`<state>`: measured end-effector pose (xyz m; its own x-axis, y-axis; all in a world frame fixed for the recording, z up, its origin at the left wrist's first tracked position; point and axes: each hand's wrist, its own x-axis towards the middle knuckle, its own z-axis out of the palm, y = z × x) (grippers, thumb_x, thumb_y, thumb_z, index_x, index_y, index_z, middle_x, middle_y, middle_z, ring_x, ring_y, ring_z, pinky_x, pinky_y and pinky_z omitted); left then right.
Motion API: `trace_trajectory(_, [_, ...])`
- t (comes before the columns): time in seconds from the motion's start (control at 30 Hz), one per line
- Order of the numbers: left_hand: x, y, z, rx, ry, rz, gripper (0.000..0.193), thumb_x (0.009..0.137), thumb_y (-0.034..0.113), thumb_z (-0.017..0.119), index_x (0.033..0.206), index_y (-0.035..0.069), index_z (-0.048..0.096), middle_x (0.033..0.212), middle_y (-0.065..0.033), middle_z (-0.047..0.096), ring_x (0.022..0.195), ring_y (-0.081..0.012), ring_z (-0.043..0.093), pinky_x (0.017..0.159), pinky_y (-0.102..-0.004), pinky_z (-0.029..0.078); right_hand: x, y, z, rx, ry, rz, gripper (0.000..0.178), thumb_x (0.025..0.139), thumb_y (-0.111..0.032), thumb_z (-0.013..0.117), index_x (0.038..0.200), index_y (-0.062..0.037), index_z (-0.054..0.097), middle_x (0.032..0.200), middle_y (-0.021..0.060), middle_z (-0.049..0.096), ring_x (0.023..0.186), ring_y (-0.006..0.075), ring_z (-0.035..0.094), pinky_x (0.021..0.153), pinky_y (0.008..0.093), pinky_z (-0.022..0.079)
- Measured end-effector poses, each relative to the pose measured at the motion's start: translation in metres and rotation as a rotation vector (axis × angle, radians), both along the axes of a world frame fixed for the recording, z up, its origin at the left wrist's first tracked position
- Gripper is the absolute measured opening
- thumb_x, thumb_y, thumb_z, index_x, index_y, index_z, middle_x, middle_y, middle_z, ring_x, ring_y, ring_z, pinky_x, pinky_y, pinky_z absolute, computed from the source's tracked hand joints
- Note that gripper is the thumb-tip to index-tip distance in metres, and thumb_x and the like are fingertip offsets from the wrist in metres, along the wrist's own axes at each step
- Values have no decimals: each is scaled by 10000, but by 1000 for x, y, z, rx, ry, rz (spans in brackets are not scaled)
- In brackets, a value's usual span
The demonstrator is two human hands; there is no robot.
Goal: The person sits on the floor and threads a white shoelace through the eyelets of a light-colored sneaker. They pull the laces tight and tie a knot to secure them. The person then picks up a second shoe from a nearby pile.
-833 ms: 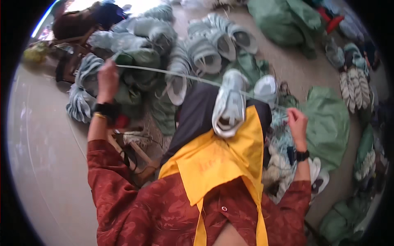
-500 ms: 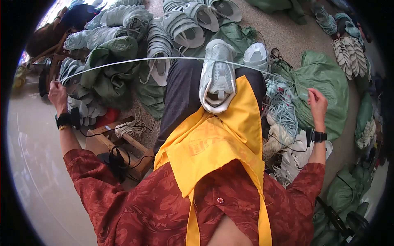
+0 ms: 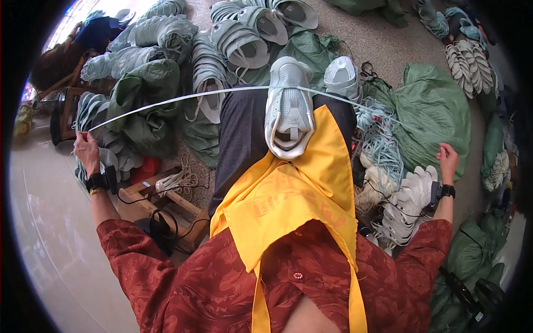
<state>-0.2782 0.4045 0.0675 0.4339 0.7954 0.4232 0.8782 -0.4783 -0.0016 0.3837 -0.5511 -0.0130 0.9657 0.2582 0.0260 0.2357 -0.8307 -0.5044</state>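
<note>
A pale flat shoelace (image 3: 183, 98) spans between my hands, crossing the top of a light grey-green sneaker (image 3: 288, 105). My left hand (image 3: 88, 152) is closed, pinching one end between finger and thumb. Out at the right, my right hand (image 3: 447, 162) is closed in a pinch in line with the other end; the last stretch of lace is hard to see against the green sack. The sneaker rests on my lap, heel toward me and toe away, over a yellow apron (image 3: 277, 200) and dark trousers.
Stacks of pale shoe uppers (image 3: 208, 72) lie ahead and left. A second shoe (image 3: 341, 77) is past my right knee. Bundled laces (image 3: 388, 147) and a green sack (image 3: 433, 111) lie to the right. A wooden stool (image 3: 191, 208) stands at my left, with cables about it.
Both hands have come lower and nearer to me, the right one also farther outward. The lace over the sneaker has shifted with them. The sneaker stays on my lap.
</note>
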Motion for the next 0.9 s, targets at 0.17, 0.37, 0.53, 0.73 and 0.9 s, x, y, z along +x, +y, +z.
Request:
trace_trajectory(0.17, [-4,7,1,18,0,-20,152,968,167,595,1015,27,630,921,-203,718,892,-400,699,794,-482,538,-3,-35,-1,-15,-1,-16,190,968,5,596,1101,-18,730,835,53,699,668,103,674,584,258,577])
trace_trajectory(0.37, [-9,21,11,51,-16,-4,137,963,155,574,1013,43,635,927,-200,723,892,-389,709,787,-463,544,0,-66,5,-14,-8,-87,194,956,37,587,1087,-12,721,828,61,694,685,137,703,595,274,599])
trace_trajectory(0.53, [-9,28,43,159,-77,50,153,958,176,578,1016,50,644,927,-199,726,894,-397,710,787,-468,544,0,-56,7,-24,16,-109,183,954,51,575,1068,5,711,834,75,696,692,151,714,594,283,604])
trace_trajectory(0.73, [-11,43,51,158,-60,59,162,967,194,579,1030,60,645,933,-196,728,907,-406,709,789,-486,541,11,-64,3,-56,-6,-145,180,949,57,569,1067,17,699,844,77,695,688,156,714,589,290,604])
trace_trajectory(0.9, [-14,38,50,91,-62,50,166,977,202,589,1019,47,634,926,-198,726,879,-390,707,770,-474,534,13,-74,3,-36,-12,-171,156,939,42,593,1052,23,699,800,74,692,675,158,716,578,294,604])
